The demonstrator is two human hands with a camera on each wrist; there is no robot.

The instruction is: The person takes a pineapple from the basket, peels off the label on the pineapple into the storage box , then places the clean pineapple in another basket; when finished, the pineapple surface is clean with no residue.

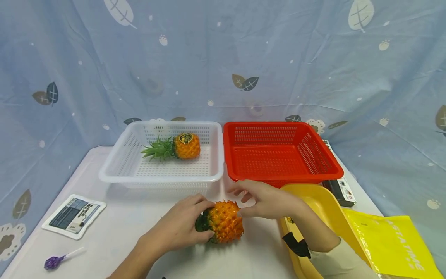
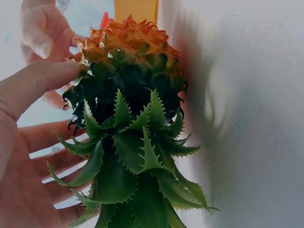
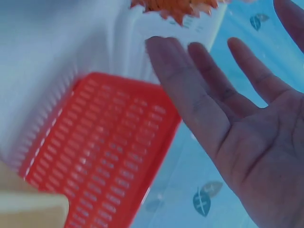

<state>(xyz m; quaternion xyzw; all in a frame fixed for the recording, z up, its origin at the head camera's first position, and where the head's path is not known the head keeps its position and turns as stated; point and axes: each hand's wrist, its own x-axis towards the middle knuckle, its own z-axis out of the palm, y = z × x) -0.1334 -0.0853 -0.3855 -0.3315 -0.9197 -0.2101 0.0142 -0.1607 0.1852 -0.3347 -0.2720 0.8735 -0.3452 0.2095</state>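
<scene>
With my left hand I am gripping a spiky pineapple near its leafy end, in front of the white basket and the red basket. My right hand is hanging open by its other end; I'm not seeing whether they're touching. I'm probably doing the holding step, and the next move is calling for a steady grip.

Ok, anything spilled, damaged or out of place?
Nothing stands out: the white basket and red basket sit upright, one pineapple lies in the white basket, the left hand grips another pineapple, and no spill or damage shows.
</scene>
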